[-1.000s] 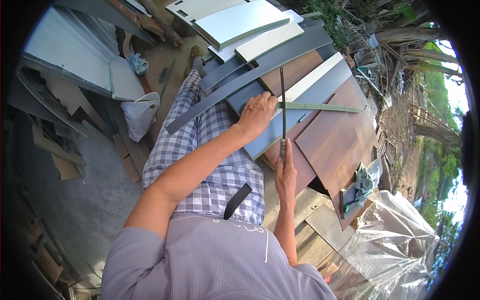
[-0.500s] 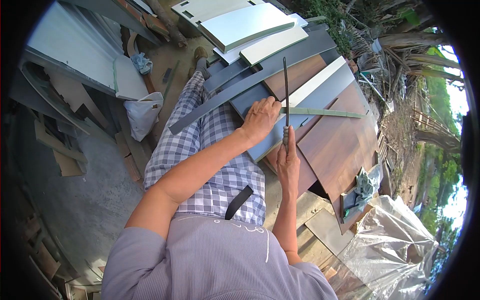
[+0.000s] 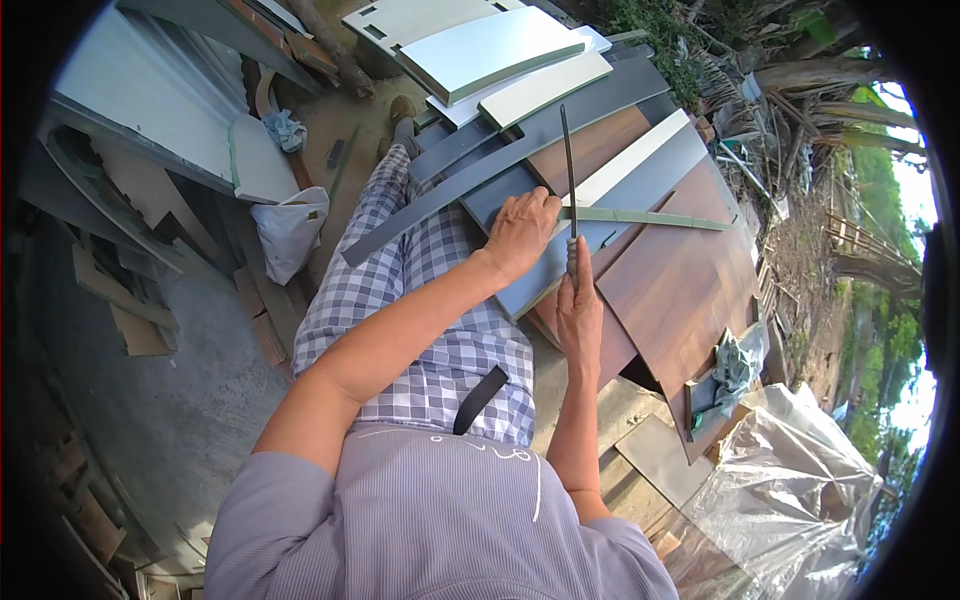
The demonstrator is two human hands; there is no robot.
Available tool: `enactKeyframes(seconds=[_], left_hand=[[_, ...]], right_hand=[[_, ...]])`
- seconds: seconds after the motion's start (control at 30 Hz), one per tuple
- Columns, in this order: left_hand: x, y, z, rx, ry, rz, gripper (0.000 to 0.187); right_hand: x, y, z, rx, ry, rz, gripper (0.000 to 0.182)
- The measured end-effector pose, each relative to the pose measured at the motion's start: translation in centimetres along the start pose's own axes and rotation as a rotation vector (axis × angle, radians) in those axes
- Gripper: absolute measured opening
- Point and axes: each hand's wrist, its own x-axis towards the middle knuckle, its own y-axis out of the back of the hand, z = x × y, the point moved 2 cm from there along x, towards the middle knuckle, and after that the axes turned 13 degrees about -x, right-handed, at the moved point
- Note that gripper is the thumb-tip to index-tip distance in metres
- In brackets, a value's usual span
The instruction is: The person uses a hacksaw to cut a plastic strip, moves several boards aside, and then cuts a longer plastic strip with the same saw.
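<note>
- Pinching one end of a long, narrow, flat green bamboo-like strip (image 3: 660, 219) in the left hand (image 3: 522, 235), with fingers curled over and pressed together, probably to stop any slipping or twisting.
- Gripping the grey, ribbed-looking handle (image 3: 572, 256) of a long, thin, dark metal blade (image 3: 567, 150) in the right hand (image 3: 578, 312), wrapping fingers round and laying one finger up along the handle, likely for aim.
- Pointing the blade away from the lilac-grey ribbed shirt (image 3: 430, 510), presumably for safety.
- Crossing strip and blade just beside the left hand, probably for least bending there. Not seeing for certain whether touching.
- Running the strip's free length out to the right, over a blue-grey flat board (image 3: 650, 172) and a brown wood-grain panel (image 3: 690, 280). Not seeing whether resting on the panel or hanging above.
- Holding both hands in front of the torso, above the near edge of the board pile, presumably for easy reach.
- Having a long, dark-grey, slightly curved board (image 3: 445, 197) jutting from the pile over the blue-and-white checked trousers (image 3: 470, 330).
- Leaving a white plastic bag (image 3: 290, 238) well apart, off to the left.
</note>
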Motion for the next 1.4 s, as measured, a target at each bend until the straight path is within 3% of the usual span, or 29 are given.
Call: enactKeyframes(seconds=[0.07,0.3,0.47,0.53,0.63,0.73,0.8,0.87,0.93,1.07,1.13,1.23,1.4], left_hand=[[0.1,0.3,0.0,0.010,0.005,-0.017,0.008],[-0.1,-0.3,-0.3,0.005,0.002,-0.032,0.008],[-0.1,-0.4,-0.2,-0.004,0.012,-0.036,0.008],[-0.1,-0.5,-0.3,0.002,0.009,-0.026,0.008],[-0.1,-0.3,-0.4,-0.002,0.017,-0.017,0.018],[-0.2,-0.2,-0.1,-0.023,0.014,-0.024,0.019],[-0.5,-0.3,0.2,0.003,-0.030,0.003,0.007],[-0.5,-0.7,-0.1,0.002,-0.029,0.003,0.007],[-0.5,-0.9,-0.2,0.001,-0.029,0.009,0.006],[-0.5,-0.7,-0.2,0.003,-0.017,-0.002,0.006],[-0.5,-0.7,-0.1,0.013,-0.019,0.008,0.006],[-0.5,-0.6,-0.1,0.018,-0.028,0.016,0.006],[-0.5,-0.6,0.0,0.030,-0.027,0.015,0.005]], right_hand=[[0.2,0.0,-0.1,-0.039,0.071,0.054,0.055],[-4.1,-1.2,3.5,0.027,0.011,0.029,0.056],[-3.8,-0.5,2.6,0.014,0.011,0.044,0.056],[-2.0,0.2,0.6,0.052,-0.146,-0.118,0.056],[-0.1,-0.4,0.0,-0.014,0.031,0.039,0.057],[-0.3,-0.5,0.3,0.023,0.006,0.008,0.058],[-1.1,-0.5,1.1,0.026,-0.044,-0.026,0.057],[-2.3,-1.0,2.2,0.031,-0.096,-0.060,0.057],[-3.2,-1.4,2.7,0.042,0.018,0.053,0.057],[-2.9,-0.9,2.2,0.057,0.042,0.076,0.056],[-1.5,-0.1,0.7,0.028,-0.111,-0.068,0.057],[0.1,-0.9,0.3,-0.027,0.035,0.070,0.056],[-1.0,-0.7,1.1,0.023,-0.007,0.000,0.057]])
